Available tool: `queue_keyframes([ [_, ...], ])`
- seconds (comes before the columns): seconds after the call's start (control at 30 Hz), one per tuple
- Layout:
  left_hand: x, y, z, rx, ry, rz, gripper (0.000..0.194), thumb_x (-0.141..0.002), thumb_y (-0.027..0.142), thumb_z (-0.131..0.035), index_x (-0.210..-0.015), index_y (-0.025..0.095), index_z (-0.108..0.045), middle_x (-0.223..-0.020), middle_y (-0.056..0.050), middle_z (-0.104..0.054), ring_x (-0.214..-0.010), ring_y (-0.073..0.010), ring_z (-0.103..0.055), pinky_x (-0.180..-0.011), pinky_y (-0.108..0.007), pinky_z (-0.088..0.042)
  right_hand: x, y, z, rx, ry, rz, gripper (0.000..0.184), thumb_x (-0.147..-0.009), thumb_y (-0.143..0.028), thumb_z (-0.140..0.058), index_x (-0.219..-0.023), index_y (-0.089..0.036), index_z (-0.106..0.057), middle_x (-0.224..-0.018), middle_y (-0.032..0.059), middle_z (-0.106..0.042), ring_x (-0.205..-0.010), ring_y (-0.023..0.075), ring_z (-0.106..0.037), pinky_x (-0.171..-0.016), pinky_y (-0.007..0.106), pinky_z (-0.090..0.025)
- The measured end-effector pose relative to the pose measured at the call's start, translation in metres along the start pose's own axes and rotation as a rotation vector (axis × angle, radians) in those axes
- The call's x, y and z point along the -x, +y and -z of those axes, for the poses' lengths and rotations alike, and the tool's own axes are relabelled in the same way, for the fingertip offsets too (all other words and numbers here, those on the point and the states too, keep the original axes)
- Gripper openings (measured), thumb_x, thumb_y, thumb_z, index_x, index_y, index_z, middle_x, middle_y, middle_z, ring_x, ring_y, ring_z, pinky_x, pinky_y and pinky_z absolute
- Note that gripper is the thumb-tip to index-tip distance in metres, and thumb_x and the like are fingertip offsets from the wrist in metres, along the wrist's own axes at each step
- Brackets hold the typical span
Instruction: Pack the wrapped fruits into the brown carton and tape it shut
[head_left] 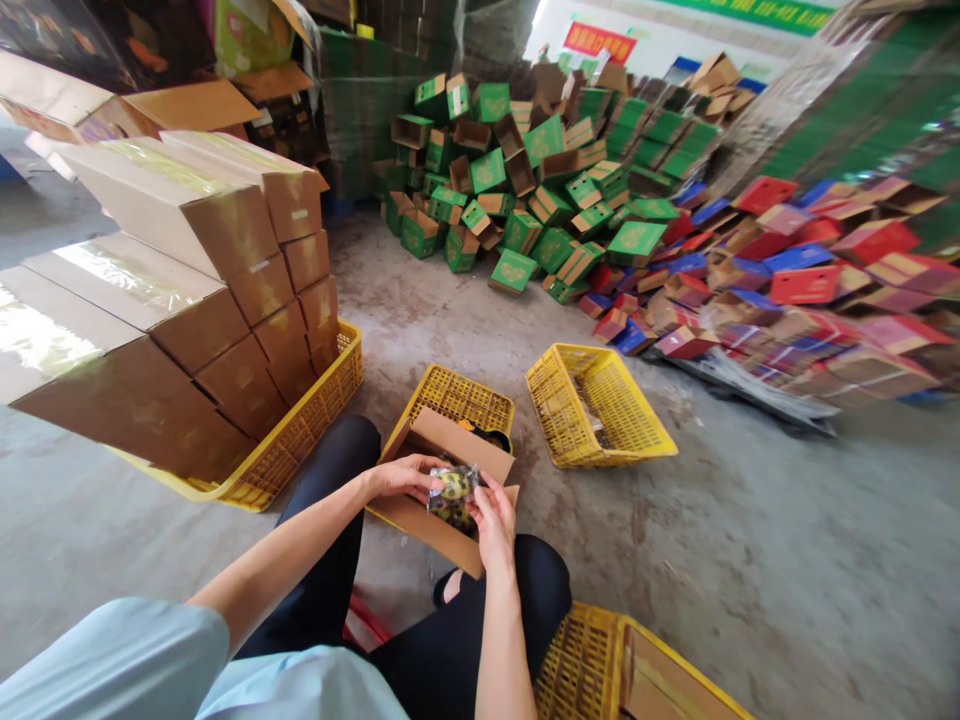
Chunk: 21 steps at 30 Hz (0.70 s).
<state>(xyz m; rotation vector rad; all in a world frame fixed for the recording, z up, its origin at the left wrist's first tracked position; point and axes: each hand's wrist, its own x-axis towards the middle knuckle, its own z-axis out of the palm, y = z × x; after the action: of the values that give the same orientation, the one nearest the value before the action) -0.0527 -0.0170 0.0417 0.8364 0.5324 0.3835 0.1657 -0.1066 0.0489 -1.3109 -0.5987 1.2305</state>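
Note:
Between my two hands is a small clear plastic packet [454, 484] with yellow-green and dark contents; I cannot make out what they are. My left hand [401, 476] has its fingers closed on the packet's left end. At its right end, my right hand [495, 512] pinches it with thumb and fingers. Directly below sits an open cardboard box [439, 535] with its flaps up, holding more dark and yellowish packets, partly hidden by my hands. The box rests on a yellow plastic crate [461, 398]. A black and yellow object lies behind the box's far flap.
Sealed cartons [225, 230] are stacked in a long yellow crate [289, 462] on my left. Another yellow crate [607, 405] stands ahead to the right, and one [581, 665] is beside my right knee. Piles of green boxes [514, 270] and red and blue boxes [806, 285] lie farther back.

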Motion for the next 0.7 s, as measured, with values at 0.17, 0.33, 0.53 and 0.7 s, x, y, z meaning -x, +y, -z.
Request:
queue_keyframes([
  [0.17, -0.003, -0.002, 0.003, 0.062, 0.124, -0.083, 0.072, -0.067, 0.036, -0.098, -0.130, 0.019, -0.067, -0.113, -0.011, -0.072, -0.085, -0.0164, -0.072, -0.078, -0.028, -0.055, 0.002, -0.005, -0.001, -0.029, -0.014, 0.005, 0.051, -0.071, -0.041, -0.089, -0.119, -0.029, -0.077, -0.088, -0.0002, -0.075, -0.080, 0.0186, -0.073, -0.077, 0.034, -0.064],
  [0.33, -0.006, -0.004, 0.004, 0.108, 0.201, -0.146, 0.069, -0.072, 0.043, -0.095, -0.130, 0.020, -0.067, -0.118, -0.011, -0.072, -0.084, -0.0165, -0.074, -0.082, -0.030, -0.056, 0.007, -0.008, -0.005, 0.000, -0.054, -0.046, 0.042, -0.072, -0.036, -0.085, -0.111, -0.023, -0.082, -0.112, 0.0077, -0.080, -0.097, 0.0249, -0.075, -0.086, 0.038, -0.064],
  [0.53, -0.011, -0.006, 0.005, 0.152, 0.233, -0.160, 0.074, -0.057, 0.028, -0.103, -0.124, 0.016, -0.072, -0.115, -0.012, -0.075, -0.089, -0.0183, -0.073, -0.089, -0.033, -0.055, 0.009, -0.007, -0.006, 0.145, -0.038, -0.013, 0.051, -0.072, -0.042, -0.090, -0.119, -0.025, -0.080, -0.118, 0.0060, -0.080, -0.109, 0.0282, -0.074, -0.096, 0.042, -0.062],
  [0.7, -0.012, -0.008, 0.006, 0.164, 0.201, -0.129, 0.077, -0.058, 0.025, -0.102, -0.128, 0.016, -0.073, -0.112, -0.012, -0.075, -0.085, -0.0156, -0.071, -0.089, -0.032, -0.054, 0.003, -0.003, -0.004, 0.175, 0.014, 0.017, 0.045, -0.070, -0.051, -0.090, -0.106, -0.025, -0.084, -0.112, 0.0058, -0.081, -0.099, 0.0293, -0.077, -0.090, 0.044, -0.065],
])
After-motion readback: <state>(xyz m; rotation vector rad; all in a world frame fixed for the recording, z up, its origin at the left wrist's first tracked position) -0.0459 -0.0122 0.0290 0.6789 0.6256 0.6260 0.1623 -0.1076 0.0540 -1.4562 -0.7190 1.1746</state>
